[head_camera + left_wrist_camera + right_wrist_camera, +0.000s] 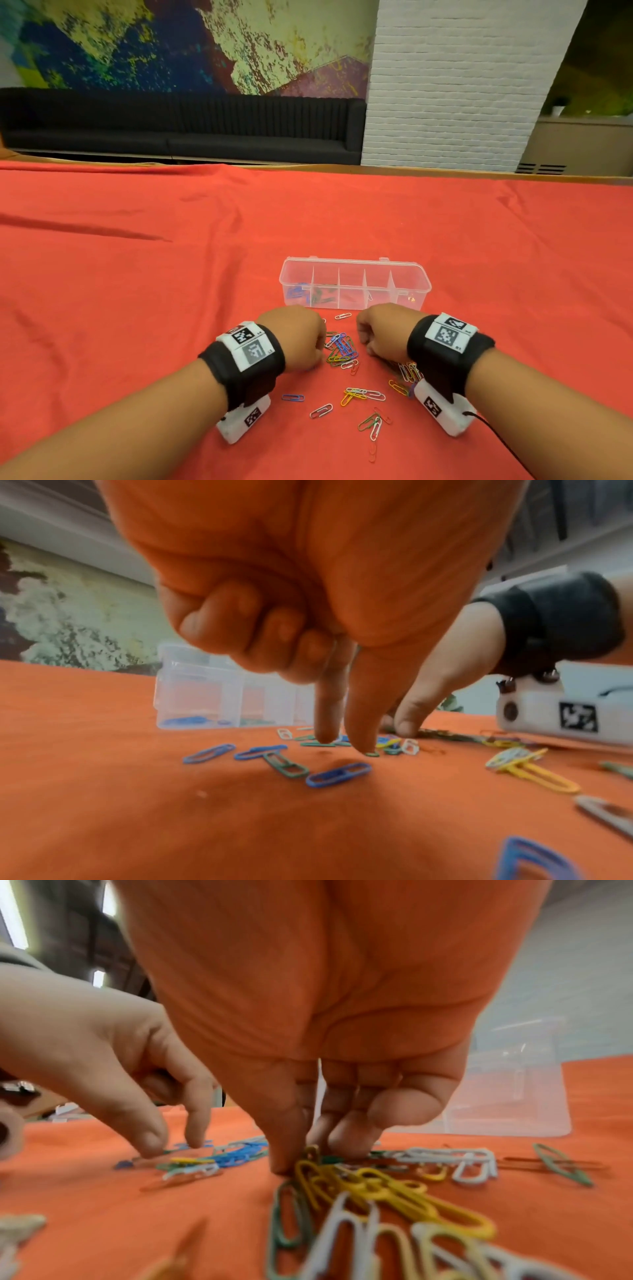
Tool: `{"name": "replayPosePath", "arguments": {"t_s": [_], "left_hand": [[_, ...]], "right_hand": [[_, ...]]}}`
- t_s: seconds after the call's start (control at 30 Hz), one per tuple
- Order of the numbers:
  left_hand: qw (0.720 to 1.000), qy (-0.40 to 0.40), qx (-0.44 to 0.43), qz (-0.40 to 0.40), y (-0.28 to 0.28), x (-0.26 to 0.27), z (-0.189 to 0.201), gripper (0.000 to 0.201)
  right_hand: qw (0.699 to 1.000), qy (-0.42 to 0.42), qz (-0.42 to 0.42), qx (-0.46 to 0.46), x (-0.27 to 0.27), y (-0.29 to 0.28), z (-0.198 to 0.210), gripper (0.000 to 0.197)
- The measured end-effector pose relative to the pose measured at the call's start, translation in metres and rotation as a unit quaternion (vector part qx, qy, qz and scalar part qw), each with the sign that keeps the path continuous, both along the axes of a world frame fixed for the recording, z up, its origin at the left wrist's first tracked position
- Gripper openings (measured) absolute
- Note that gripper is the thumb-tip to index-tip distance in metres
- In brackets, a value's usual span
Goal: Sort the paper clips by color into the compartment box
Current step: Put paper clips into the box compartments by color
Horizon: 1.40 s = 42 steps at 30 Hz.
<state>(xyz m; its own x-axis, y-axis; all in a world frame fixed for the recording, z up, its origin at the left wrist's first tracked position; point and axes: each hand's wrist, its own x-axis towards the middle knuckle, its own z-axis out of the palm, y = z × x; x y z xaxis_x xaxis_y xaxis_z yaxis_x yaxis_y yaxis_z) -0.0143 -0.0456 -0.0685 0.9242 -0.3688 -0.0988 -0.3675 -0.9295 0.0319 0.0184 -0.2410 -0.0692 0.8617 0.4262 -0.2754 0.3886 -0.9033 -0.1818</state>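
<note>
Red cloth [137, 274] covers the table. Just beyond both hands sits the clear compartment box [356, 270], blue clips in its leftmost cell. Left hand [298, 337] points index finger and thumb down onto the mixed paper clips [340, 347], other fingers curled, grasping nothing. Right hand [382, 334] presses its fingertips [284, 1161] into yellow clips [369, 1185]; whether it holds one, I cannot tell.

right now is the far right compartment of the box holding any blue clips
No: in the head view the blue clips lie in the far left compartment of the compartment box, at the opposite end.
</note>
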Motion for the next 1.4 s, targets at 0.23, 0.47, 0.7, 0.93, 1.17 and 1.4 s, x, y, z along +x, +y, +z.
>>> {"name": "replayPosePath", "arguments": {"t_s": [0.23,0.47,0.7,0.93,1.17,1.4], "left_hand": [[1.000,0.021,-0.006,-0.013,0.001,0.016,0.001,0.024],[0.997,0.010,0.044,-0.064,0.010,0.010,-0.013,0.016],[0.997,0.048,-0.006,-0.056,0.017,0.010,-0.007,0.010],[0.995,0.074,0.001,-0.073,0.015,0.007,-0.015,0.007],[0.977,0.133,-0.168,0.011,0.028,0.037,0.009,0.015],[0.961,0.063,-0.246,0.111,0.038,0.080,0.036,0.010]], "right_hand": [[0.997,-0.015,-0.020,0.068,0.004,0.004,0.007,0.026],[1.000,-0.003,0.004,0.004,0.000,0.013,0.000,0.023],[0.999,0.012,0.017,0.046,0.004,0.012,0.000,0.022],[0.963,0.104,-0.064,0.242,0.027,0.011,0.028,0.018],[0.956,-0.099,-0.119,0.249,0.063,0.042,0.041,0.008],[0.924,0.020,-0.146,0.352,0.076,0.045,0.031,0.040]]}}
